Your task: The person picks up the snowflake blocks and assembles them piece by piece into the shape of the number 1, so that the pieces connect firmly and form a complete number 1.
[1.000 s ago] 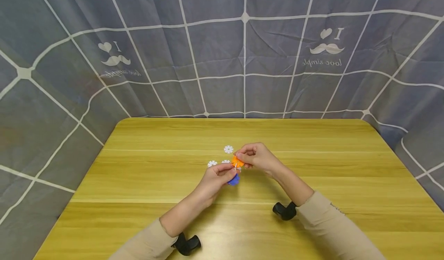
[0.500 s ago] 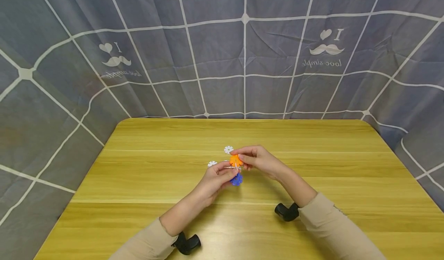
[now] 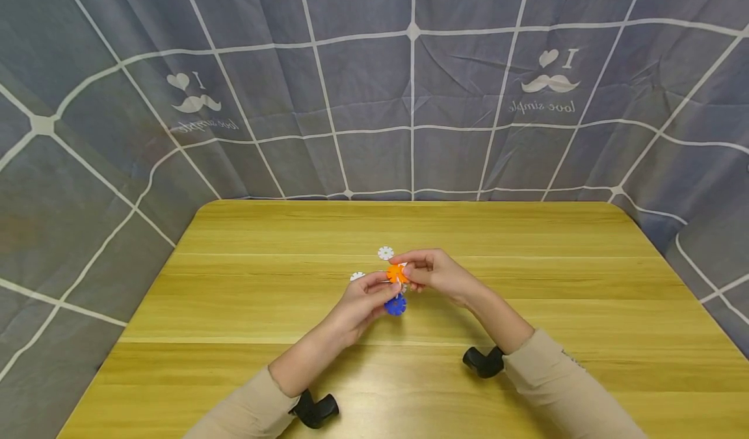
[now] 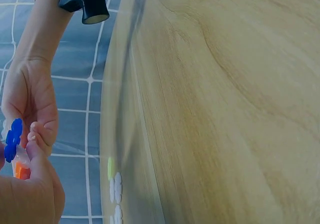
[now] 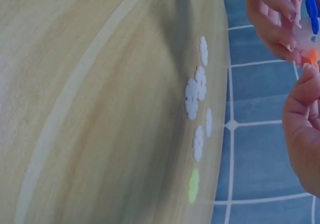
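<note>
In the head view my left hand [image 3: 364,304] and right hand [image 3: 440,274] meet over the middle of the table. They work on a small cluster of notched snowflake discs. The orange disc [image 3: 396,274] is pinched between my right thumb and fingers. A blue disc [image 3: 395,305] hangs on the near side, joined to a whitish disc [image 5: 303,37] that my left thumb and fingers grip. Orange and whitish discs meet edge to edge at the fingertips. Fingers cover much of the whitish disc, and the exact fit at the slots is hidden.
Loose white discs lie on the wooden table [image 3: 234,296] beyond the hands, one white disc [image 3: 385,253] farthest back. A green disc [image 5: 193,185] lies among them in the wrist views. Black wrist mounts [image 3: 316,410] jut from both sleeves. A grey gridded curtain [image 3: 374,88] surrounds the table.
The right hand has come slightly down and toward me, its index finger now stretched over the orange disc. The blue disc has turned to show more of its face.
</note>
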### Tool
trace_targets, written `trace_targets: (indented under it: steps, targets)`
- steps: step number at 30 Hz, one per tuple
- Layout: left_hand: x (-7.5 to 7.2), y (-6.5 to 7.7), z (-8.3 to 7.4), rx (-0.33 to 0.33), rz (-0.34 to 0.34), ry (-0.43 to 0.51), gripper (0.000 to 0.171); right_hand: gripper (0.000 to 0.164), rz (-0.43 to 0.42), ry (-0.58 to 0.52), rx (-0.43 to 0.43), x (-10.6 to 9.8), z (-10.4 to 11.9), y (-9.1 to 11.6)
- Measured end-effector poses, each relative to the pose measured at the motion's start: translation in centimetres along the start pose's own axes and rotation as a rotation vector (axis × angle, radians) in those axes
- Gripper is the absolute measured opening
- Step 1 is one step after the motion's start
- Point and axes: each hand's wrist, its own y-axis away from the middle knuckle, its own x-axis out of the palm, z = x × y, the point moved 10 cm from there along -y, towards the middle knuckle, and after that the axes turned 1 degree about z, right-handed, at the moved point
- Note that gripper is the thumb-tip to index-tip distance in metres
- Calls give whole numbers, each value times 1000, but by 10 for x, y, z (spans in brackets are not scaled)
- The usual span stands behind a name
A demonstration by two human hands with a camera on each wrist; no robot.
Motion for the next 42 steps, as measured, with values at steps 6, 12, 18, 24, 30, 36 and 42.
trace_targets:
  steps: [6, 12, 18, 24, 30, 36, 42]
  targets:
    - [-3, -3, 0, -7, -20, 3, 26, 33, 11, -16, -4, 3, 0, 0]
    - [-7, -5, 1, -17, -71, -16, 16, 33, -1, -19, 0, 4, 0, -1]
    - [-10, -5, 2, -23, -97, -21, 16, 32, -32, -8, 27, -1, -2, -2]
    - [-15, -5, 3, -31, -132, -24, 17, 36, -35, -17, 80, -8, -9, -2]
    - [-18, -6, 4, -29, -145, -24, 19, 42, -68, 5, 109, -22, -14, -2]
    - [-19, -6, 3, -24, -145, -18, 20, 42, -118, 42, 138, -41, -19, -4]
    - [-21, -5, 3, -32, -160, -27, 21, 41, -168, 83, 152, -59, -25, -11]
